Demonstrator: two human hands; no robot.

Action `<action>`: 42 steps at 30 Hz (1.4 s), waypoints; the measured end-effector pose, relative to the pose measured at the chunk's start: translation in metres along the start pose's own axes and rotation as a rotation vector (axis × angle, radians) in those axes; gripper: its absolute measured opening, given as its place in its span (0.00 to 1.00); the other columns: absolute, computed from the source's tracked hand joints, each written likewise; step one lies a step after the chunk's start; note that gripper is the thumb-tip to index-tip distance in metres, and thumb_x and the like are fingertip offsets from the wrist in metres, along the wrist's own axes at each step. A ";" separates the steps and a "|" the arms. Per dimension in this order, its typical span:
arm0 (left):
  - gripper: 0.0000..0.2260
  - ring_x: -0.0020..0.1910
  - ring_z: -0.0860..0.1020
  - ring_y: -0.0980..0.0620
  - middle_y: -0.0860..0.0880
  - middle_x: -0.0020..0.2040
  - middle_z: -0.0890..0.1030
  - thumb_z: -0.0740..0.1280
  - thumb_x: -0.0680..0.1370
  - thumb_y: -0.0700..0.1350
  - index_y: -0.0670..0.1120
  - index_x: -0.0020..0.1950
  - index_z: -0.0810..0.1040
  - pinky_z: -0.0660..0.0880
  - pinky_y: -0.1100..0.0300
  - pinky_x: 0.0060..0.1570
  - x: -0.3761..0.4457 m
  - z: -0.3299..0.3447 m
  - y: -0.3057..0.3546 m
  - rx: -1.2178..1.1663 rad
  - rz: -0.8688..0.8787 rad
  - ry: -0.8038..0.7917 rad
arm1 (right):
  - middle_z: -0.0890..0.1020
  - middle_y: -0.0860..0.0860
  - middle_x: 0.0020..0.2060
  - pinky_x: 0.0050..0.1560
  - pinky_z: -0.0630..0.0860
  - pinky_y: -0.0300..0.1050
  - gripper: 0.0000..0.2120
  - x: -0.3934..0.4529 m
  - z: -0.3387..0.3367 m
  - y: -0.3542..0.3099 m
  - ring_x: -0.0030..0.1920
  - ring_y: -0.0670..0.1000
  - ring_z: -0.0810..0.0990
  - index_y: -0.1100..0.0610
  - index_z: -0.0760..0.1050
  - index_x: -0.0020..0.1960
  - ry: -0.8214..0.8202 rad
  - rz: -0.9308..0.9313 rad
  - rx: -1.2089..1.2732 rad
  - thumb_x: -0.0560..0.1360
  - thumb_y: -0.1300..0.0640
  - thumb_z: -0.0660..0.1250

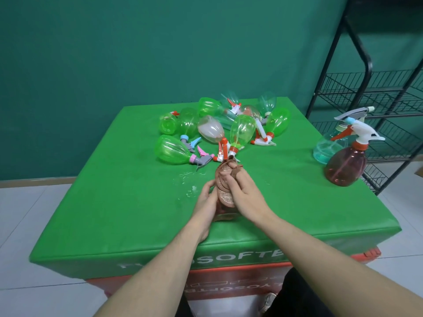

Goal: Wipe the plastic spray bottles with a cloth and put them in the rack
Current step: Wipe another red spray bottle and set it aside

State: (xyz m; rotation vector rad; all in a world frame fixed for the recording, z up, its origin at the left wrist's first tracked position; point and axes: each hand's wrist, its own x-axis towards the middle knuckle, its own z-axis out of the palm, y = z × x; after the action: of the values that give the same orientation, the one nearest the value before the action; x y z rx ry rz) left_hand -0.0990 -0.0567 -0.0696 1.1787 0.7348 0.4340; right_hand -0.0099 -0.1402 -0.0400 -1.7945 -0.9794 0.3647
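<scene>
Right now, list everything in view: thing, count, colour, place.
pile of bottles: about ten, mostly green, some clear or pinkish, lying at the table's far middle
brown bottle: one, upright, table's right edge
blue bottle: one, upright, just behind the brown one
held bottle: one, brownish, between both hands
cloth: one, brown, wrapped on the held bottle
table: one, green cover, centre
rack: one, black wire, right of table
left hand: grips the held bottle
right hand: presses the cloth on it

One head-worn camera looked forward and down, close over the green table point(137, 213); the rack point(366, 88) stood at right.
</scene>
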 end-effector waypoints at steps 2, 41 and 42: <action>0.10 0.44 0.85 0.57 0.51 0.50 0.87 0.65 0.82 0.52 0.52 0.62 0.79 0.78 0.63 0.38 0.000 0.000 -0.002 -0.014 0.004 0.007 | 0.74 0.42 0.63 0.73 0.63 0.38 0.16 -0.003 0.002 0.010 0.68 0.43 0.70 0.53 0.73 0.71 -0.011 -0.024 -0.046 0.85 0.54 0.59; 0.14 0.61 0.76 0.67 0.56 0.69 0.75 0.55 0.87 0.44 0.57 0.70 0.70 0.72 0.69 0.61 -0.006 0.004 -0.013 0.096 0.186 -0.073 | 0.56 0.44 0.81 0.80 0.48 0.40 0.23 -0.022 -0.003 0.032 0.79 0.37 0.52 0.48 0.58 0.80 -0.075 -0.068 -0.070 0.86 0.49 0.49; 0.13 0.62 0.76 0.66 0.54 0.70 0.75 0.54 0.87 0.44 0.58 0.68 0.71 0.71 0.67 0.64 -0.005 0.004 -0.014 0.097 0.197 -0.063 | 0.53 0.44 0.82 0.80 0.48 0.41 0.24 -0.026 -0.004 0.032 0.80 0.38 0.50 0.48 0.57 0.81 -0.085 -0.093 -0.109 0.85 0.49 0.49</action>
State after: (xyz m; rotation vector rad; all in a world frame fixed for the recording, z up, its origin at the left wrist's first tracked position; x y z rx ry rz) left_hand -0.1006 -0.0679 -0.0807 1.3566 0.5930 0.5267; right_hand -0.0093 -0.1674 -0.0719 -1.8362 -1.1577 0.3376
